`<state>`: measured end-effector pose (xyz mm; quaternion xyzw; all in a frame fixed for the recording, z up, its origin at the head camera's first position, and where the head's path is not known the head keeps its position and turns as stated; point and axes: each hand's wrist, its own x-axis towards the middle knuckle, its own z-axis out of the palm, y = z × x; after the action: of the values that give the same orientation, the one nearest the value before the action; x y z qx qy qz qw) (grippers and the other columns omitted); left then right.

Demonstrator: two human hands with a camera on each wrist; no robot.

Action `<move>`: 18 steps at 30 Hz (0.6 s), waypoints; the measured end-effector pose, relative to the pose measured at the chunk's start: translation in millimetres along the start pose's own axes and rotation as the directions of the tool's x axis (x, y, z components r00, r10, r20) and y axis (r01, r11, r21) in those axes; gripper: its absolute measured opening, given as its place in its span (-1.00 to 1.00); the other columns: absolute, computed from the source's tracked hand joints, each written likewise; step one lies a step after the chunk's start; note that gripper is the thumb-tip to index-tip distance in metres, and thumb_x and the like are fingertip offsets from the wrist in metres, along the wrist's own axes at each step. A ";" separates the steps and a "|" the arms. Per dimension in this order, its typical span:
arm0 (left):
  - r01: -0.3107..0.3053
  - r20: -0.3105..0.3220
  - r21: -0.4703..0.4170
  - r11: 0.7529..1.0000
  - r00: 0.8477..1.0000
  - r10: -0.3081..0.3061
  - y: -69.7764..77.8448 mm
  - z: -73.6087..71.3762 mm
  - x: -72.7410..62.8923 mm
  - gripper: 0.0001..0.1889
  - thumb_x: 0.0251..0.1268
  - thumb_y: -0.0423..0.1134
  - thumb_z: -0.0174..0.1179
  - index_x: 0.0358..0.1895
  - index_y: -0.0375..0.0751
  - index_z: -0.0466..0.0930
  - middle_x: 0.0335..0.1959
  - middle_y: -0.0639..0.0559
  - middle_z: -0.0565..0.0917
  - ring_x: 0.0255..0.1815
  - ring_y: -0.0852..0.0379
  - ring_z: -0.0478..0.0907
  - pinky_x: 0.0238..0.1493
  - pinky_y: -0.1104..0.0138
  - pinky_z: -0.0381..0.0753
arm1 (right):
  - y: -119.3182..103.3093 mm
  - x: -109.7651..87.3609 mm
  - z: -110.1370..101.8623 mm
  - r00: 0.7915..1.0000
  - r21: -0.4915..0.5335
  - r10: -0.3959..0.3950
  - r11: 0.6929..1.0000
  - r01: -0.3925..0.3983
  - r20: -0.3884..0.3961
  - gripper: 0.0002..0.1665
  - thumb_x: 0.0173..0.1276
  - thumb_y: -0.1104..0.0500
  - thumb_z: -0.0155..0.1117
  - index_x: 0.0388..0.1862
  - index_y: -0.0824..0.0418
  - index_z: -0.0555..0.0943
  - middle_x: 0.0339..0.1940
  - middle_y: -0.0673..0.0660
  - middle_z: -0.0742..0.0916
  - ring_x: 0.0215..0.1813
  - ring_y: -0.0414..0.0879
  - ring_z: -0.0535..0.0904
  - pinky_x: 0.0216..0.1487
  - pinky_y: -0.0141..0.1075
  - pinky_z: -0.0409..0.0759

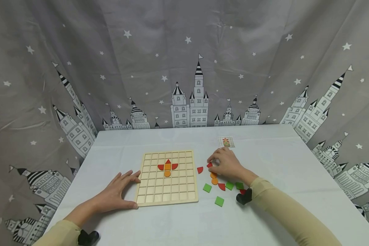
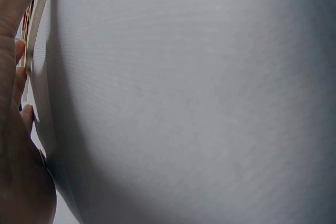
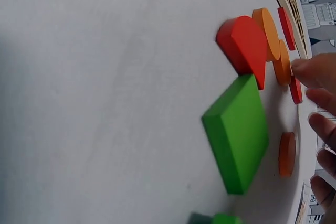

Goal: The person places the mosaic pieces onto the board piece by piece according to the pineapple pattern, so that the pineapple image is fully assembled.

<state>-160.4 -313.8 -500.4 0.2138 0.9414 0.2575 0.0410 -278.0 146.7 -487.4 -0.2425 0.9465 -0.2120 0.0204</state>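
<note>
A wooden grid board lies on the white table, with a small red and orange figure set in its upper rows. My left hand rests flat against the board's left edge, fingers spread; the left wrist view shows the palm beside that edge. My right hand hovers low over loose pieces right of the board. Its thumb and forefinger pinch a small red piece that lies on the table. A red quarter-round and a green square lie close by.
Loose pieces lie right of the board: a red quarter-round, two orange ones, several green squares. A small pattern card lies farther back. A star-and-castle curtain hangs behind the table.
</note>
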 end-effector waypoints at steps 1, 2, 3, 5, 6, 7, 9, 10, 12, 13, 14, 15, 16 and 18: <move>0.001 -0.001 0.002 1.000 1.000 -0.001 0.2 -0.2 0.1 -0.12 -0.17 0.46 0.47 0.23 0.10 0.45 0.58 -0.04 0.29 0.61 -0.30 0.03 0.57 -0.27 -0.23 | 0.1 0.0 -0.4 1.000 -0.004 0.010 1.000 -0.010 -0.004 -0.70 0.21 -0.12 0.53 -0.09 -0.11 0.77 0.05 -0.04 0.66 0.16 -0.03 0.36 0.22 -0.08 0.41; 0.001 -0.002 0.005 1.000 1.000 -0.001 0.5 -0.5 0.1 -0.12 -0.18 0.47 0.47 0.23 0.10 0.45 0.58 -0.05 0.29 0.61 -0.31 0.03 0.57 -0.27 -0.23 | 0.2 0.0 -0.8 1.000 -0.005 0.018 1.000 -0.018 -0.005 -0.68 0.20 -0.14 0.54 -0.10 -0.10 0.77 0.06 -0.03 0.65 0.18 -0.02 0.36 0.24 -0.07 0.40; 0.000 -0.003 0.005 1.000 1.000 0.000 0.7 -0.8 0.0 -0.11 -0.18 0.46 0.47 0.23 0.09 0.45 0.58 -0.05 0.29 0.61 -0.31 0.03 0.57 -0.28 -0.22 | 0.6 0.0 -0.9 1.000 -0.004 0.023 1.000 -0.023 -0.006 -0.68 0.20 -0.16 0.54 -0.12 -0.10 0.77 0.06 -0.03 0.65 0.18 -0.02 0.36 0.25 -0.06 0.40; -0.002 -0.005 0.005 1.000 1.000 0.002 1.0 -1.5 -0.2 -0.11 -0.18 0.46 0.48 0.23 0.08 0.45 0.58 -0.06 0.29 0.61 -0.31 0.03 0.56 -0.28 -0.22 | 1.5 -0.4 -1.5 1.000 0.005 0.027 1.000 -0.027 -0.003 -0.72 0.21 -0.14 0.53 -0.14 -0.12 0.77 0.04 -0.04 0.65 0.18 -0.02 0.35 0.25 -0.07 0.40; -0.003 -0.006 0.006 1.000 1.000 0.003 1.0 -1.7 -0.4 -0.11 -0.19 0.46 0.48 0.22 0.07 0.46 0.58 -0.06 0.29 0.61 -0.31 0.03 0.56 -0.28 -0.22 | 2.4 -0.8 -1.5 1.000 0.016 0.025 1.000 -0.025 -0.002 -0.76 0.23 -0.11 0.52 -0.14 -0.14 0.77 0.03 -0.05 0.64 0.17 -0.03 0.34 0.23 -0.07 0.40; -0.002 -0.006 0.006 1.000 1.000 0.002 1.2 -1.8 -0.4 -0.11 -0.18 0.46 0.48 0.23 0.07 0.46 0.58 -0.05 0.29 0.61 -0.31 0.03 0.56 -0.28 -0.22 | 3.3 -1.3 -1.5 1.000 0.029 0.022 0.999 -0.022 -0.001 -0.79 0.24 -0.07 0.50 -0.14 -0.16 0.78 0.02 -0.06 0.64 0.15 -0.04 0.34 0.20 -0.07 0.40; 0.001 -0.003 0.004 1.000 1.000 -0.001 1.3 -1.8 -0.3 -0.11 -0.18 0.46 0.48 0.22 0.07 0.46 0.58 -0.05 0.29 0.61 -0.31 0.03 0.57 -0.27 -0.22 | 5.1 -2.4 -1.9 1.000 0.064 0.015 0.998 -0.015 0.001 -0.81 0.26 0.02 0.46 -0.13 -0.19 0.78 -0.01 -0.09 0.63 0.13 -0.05 0.33 0.16 -0.08 0.40; 0.003 -0.002 0.002 1.000 1.000 -0.003 1.4 -1.8 -0.2 -0.11 -0.18 0.46 0.48 0.23 0.07 0.46 0.58 -0.04 0.29 0.61 -0.31 0.03 0.57 -0.27 -0.22 | 6.0 -2.9 -2.1 1.000 0.080 0.011 0.997 -0.012 0.005 -0.79 0.26 0.05 0.43 -0.13 -0.21 0.79 -0.02 -0.10 0.63 0.12 -0.06 0.33 0.15 -0.08 0.40; 0.005 0.000 0.001 1.000 1.000 -0.005 1.5 -1.5 -0.1 -0.11 -0.17 0.46 0.47 0.23 0.07 0.46 0.59 -0.04 0.28 0.61 -0.30 0.02 0.57 -0.26 -0.23 | 8.4 -3.3 -2.2 1.000 0.108 0.007 0.994 -0.009 0.018 -0.73 0.26 0.10 0.40 -0.11 -0.23 0.79 -0.03 -0.12 0.63 0.11 -0.07 0.33 0.13 -0.09 0.40; 0.006 0.001 0.000 1.000 1.000 -0.006 1.4 -1.4 0.0 -0.11 -0.17 0.46 0.47 0.23 0.07 0.45 0.59 -0.03 0.28 0.61 -0.30 0.02 0.57 -0.26 -0.23 | 9.5 -3.3 -2.5 1.000 0.120 0.007 0.993 -0.010 0.028 -0.71 0.26 0.11 0.39 -0.09 -0.24 0.79 -0.03 -0.13 0.63 0.12 -0.07 0.33 0.15 -0.08 0.40; 0.005 0.002 0.000 1.000 1.000 -0.005 1.3 -1.3 0.0 -0.11 -0.16 0.46 0.47 0.23 0.07 0.45 0.59 -0.03 0.28 0.61 -0.30 0.02 0.57 -0.26 -0.23 | 10.7 -3.1 -2.9 0.999 0.127 0.009 0.992 -0.014 0.041 -0.70 0.26 0.11 0.39 -0.07 -0.25 0.79 -0.02 -0.14 0.63 0.13 -0.07 0.33 0.16 -0.07 0.40; 0.003 0.001 -0.001 1.000 1.000 -0.003 1.1 -1.3 -0.1 -0.11 -0.16 0.46 0.47 0.24 0.07 0.45 0.59 -0.03 0.28 0.61 -0.30 0.02 0.57 -0.26 -0.23 | 12.1 -2.6 -3.2 0.998 0.131 0.008 0.991 -0.015 0.056 -0.68 0.27 0.11 0.38 -0.05 -0.25 0.78 -0.02 -0.15 0.63 0.13 -0.07 0.33 0.17 -0.06 0.40; 0.001 0.001 -0.001 1.000 1.000 -0.001 0.9 -1.3 -0.1 -0.11 -0.16 0.46 0.47 0.24 0.08 0.45 0.59 -0.03 0.28 0.61 -0.30 0.02 0.57 -0.26 -0.23 | 13.6 -1.9 -3.5 0.998 0.131 0.002 0.991 -0.011 0.067 -0.67 0.27 0.11 0.39 -0.02 -0.25 0.78 -0.02 -0.15 0.64 0.13 -0.06 0.34 0.21 -0.03 0.40; -0.004 -0.001 0.000 1.000 1.000 0.004 0.4 -1.3 -0.3 -0.12 -0.16 0.46 0.47 0.23 0.08 0.45 0.59 -0.03 0.28 0.61 -0.31 0.03 0.57 -0.27 -0.23 | 16.9 0.3 -4.5 0.996 0.137 -0.002 0.990 -0.010 0.089 -0.64 0.27 0.10 0.40 0.03 -0.24 0.77 -0.02 -0.15 0.65 0.13 -0.06 0.36 0.24 0.00 0.40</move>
<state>-160.3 -314.2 -499.1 0.2155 0.9410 0.2578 0.0400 -286.6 161.6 -490.3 -0.2478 0.9283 -0.2657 0.0797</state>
